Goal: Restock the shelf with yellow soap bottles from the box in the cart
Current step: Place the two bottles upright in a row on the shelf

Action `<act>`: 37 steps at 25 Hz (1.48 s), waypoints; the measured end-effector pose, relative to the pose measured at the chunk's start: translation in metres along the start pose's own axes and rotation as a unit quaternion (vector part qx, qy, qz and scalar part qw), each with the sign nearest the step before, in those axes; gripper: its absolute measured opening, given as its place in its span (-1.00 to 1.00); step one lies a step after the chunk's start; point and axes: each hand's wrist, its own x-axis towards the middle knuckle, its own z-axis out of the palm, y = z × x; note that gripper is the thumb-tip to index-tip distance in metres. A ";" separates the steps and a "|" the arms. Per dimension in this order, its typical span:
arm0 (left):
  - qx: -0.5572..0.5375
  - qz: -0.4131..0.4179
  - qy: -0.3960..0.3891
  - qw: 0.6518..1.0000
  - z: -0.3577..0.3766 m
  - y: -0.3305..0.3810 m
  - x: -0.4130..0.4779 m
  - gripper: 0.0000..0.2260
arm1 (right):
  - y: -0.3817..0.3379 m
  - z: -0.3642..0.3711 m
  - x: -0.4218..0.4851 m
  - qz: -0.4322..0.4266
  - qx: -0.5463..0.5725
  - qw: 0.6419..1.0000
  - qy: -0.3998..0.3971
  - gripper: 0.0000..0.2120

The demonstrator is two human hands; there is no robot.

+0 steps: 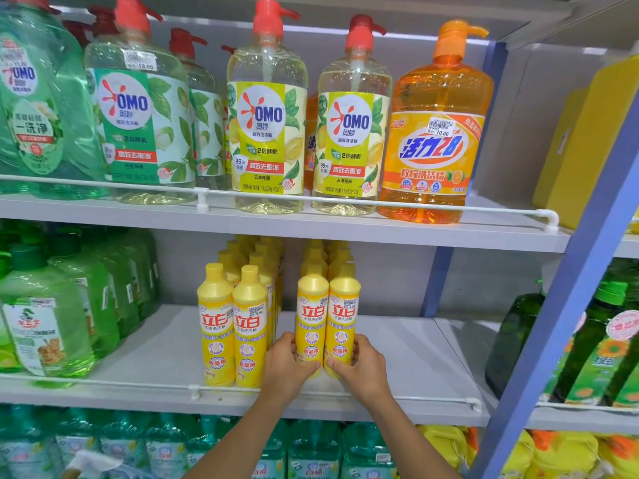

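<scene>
The left hand point(285, 366) wraps the lower body of the left yellow soap bottle point(311, 323); its fingers point(281, 344) curl around the bottle's left side, thumb on the front. The right hand point(361, 366) grips the right yellow soap bottle point(344, 326) in the same way, fingers point(363, 342) closed around its right side. Both bottles stand upright, touching each other, near the front of the middle shelf point(415, 357), behind the white rail point(103, 382). Each has a yellow cap and a red-lettered label. A front pair of 2 identical bottles point(231, 326) stands just beside them on the left, with more rows behind.
</scene>
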 end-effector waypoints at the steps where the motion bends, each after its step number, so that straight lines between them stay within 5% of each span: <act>1: 0.006 -0.002 0.004 1.000 0.001 0.000 0.002 -0.56 | 0.000 0.002 0.002 0.001 0.002 1.000 0.000 -0.45; 37: 0.002 0.027 0.032 0.999 0.013 -0.004 0.012 -0.60 | 0.008 0.011 0.015 -0.038 -0.014 0.999 0.034 -0.50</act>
